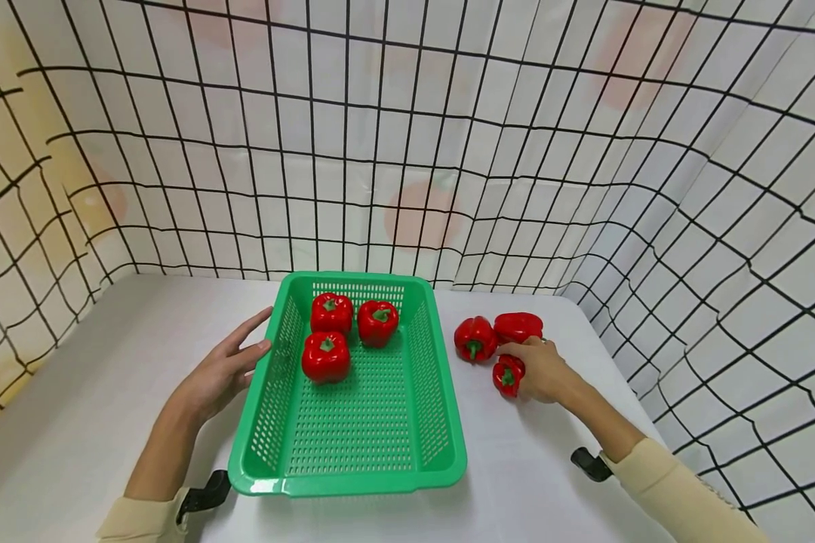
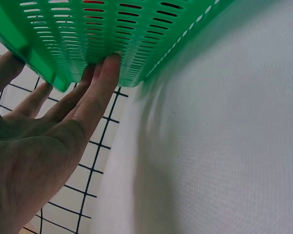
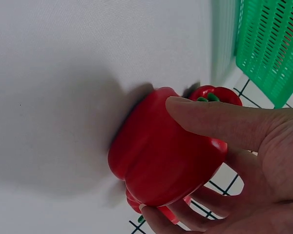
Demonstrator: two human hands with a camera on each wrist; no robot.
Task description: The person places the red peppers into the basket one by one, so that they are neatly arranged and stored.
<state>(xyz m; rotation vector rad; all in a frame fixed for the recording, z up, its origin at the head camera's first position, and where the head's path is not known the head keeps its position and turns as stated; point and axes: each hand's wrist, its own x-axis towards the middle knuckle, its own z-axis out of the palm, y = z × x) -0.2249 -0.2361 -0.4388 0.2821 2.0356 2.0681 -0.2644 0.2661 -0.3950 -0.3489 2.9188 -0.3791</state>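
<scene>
Red glossy bell pepper on white table, right of green perforated plastic basket, wrapped by right hand; left hand spread flat against basket's left wall.

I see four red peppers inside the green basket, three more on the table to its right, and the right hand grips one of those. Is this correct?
Not quite: the green basket holds three red peppers, not four, as the head view shows. The rest stands: three more lie on the table to its right, and the right hand grips one of them.
</scene>
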